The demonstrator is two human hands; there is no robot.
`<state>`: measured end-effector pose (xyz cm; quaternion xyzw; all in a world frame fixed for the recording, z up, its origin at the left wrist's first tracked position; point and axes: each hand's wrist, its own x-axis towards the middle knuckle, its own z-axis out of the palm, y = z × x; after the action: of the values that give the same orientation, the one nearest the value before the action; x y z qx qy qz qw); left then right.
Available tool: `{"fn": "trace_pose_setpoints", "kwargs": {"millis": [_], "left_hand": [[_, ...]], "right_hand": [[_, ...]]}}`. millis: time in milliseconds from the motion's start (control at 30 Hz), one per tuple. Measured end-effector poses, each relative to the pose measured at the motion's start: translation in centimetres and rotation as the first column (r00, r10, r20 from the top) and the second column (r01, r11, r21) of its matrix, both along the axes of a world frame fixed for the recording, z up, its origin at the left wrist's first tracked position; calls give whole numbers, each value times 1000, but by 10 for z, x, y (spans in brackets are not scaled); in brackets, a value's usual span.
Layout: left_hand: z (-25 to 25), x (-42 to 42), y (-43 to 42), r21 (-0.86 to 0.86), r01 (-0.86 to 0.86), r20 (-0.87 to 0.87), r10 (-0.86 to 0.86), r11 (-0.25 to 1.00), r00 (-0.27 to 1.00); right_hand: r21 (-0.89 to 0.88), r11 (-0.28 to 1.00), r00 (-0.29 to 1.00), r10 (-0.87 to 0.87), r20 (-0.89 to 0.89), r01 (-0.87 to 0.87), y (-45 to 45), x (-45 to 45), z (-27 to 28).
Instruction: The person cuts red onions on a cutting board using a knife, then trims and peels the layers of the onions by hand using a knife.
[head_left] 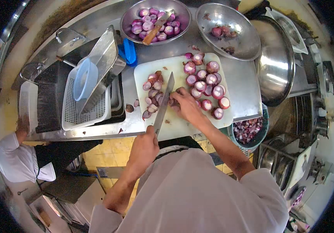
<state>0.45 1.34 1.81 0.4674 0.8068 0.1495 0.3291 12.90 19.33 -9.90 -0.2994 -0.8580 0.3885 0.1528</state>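
Note:
My left hand (pixel 143 146) grips the handle of a large kitchen knife (pixel 164 101), its blade pointing away from me over a white cutting board (pixel 171 127). My right hand (pixel 187 105) is closed, fingers bent, around a red onion (pixel 173 102) just right of the blade; most of that onion is hidden. Several red onions with cut ends (pixel 201 86) stand on the right part of the board. Left of the knife lie several cut-off onion ends (pixel 152 94) with bits of skin.
Behind the board stand a steel bowl of peeled onions (pixel 148 26) with a wooden-handled knife (pixel 155 32) and another steel bowl (pixel 229 46) holding skins. A green basket (pixel 248 130) of onion scraps sits below right. A white crate (pixel 86 123) is left. Another person (pixel 17 155) stands far left.

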Motion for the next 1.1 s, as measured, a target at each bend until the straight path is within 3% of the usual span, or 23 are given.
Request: {"fn": "trace_pose_setpoints", "kwargs": {"millis": [133, 167, 233, 333, 467, 533, 567, 667, 733, 800, 867, 933, 1000, 1067, 1100], "left_hand": [[-17, 7, 13, -16, -4, 8, 4, 1000, 1000], [-42, 8, 21, -14, -5, 6, 5, 1000, 1000], [-97, 7, 35, 157, 12, -96, 3, 988, 995], [-90, 1, 54, 268, 16, -118, 17, 963, 993], [-103, -8, 46, 221, -35, -101, 58, 975, 993], [-100, -7, 41, 250, -36, -118, 67, 968, 991], [-101, -8, 40, 266, -38, -113, 71, 963, 991], [-100, -6, 40, 201, -75, -22, 81, 977, 996], [-99, -6, 41, 182, -130, 23, 127, 975, 992], [-94, -8, 37, 157, -108, 56, 100, 982, 993], [-91, -8, 24, 123, -73, 81, 64, 990, 995], [-80, -3, 18, 129, -74, 87, 63, 989, 994], [-82, -4, 12, 128, -78, 92, 67, 989, 994], [-91, -7, 9, 119, -128, 128, 113, 985, 985], [-93, -8, 10, 92, -138, 122, 127, 986, 984]], "right_hand": [[20, 1000, 1000, 1, -9, 0, -3, 0, 6], [22, 1000, 1000, 2, -11, -2, -2, 0, 8], [36, 999, 1000, 26, -12, -25, -3, 0, 11], [22, 1000, 991, 2, -133, 1, -3, 4, -1], [-85, 996, 999, -19, -36, 16, 6, 12, 4], [-90, 987, 974, -148, -171, 134, 17, 15, 29], [49, 980, 962, -180, -203, 194, 31, 16, 32], [193, 937, 953, -267, -146, 292, 70, 15, 40], [271, 919, 957, -255, -141, 285, 90, 22, 24], [479, 862, 984, -174, -25, 165, 101, 28, 21], [467, 863, 979, -205, -18, 190, 114, 30, 32], [340, 891, 945, -231, -231, 301, 149, 34, 56], [465, 813, 936, -316, -155, 351, 222, 46, 47], [483, 733, 877, -426, -224, 479, 292, 45, 29], [482, 768, 876, -483, 3, 422, 321, 42, 24]]}}
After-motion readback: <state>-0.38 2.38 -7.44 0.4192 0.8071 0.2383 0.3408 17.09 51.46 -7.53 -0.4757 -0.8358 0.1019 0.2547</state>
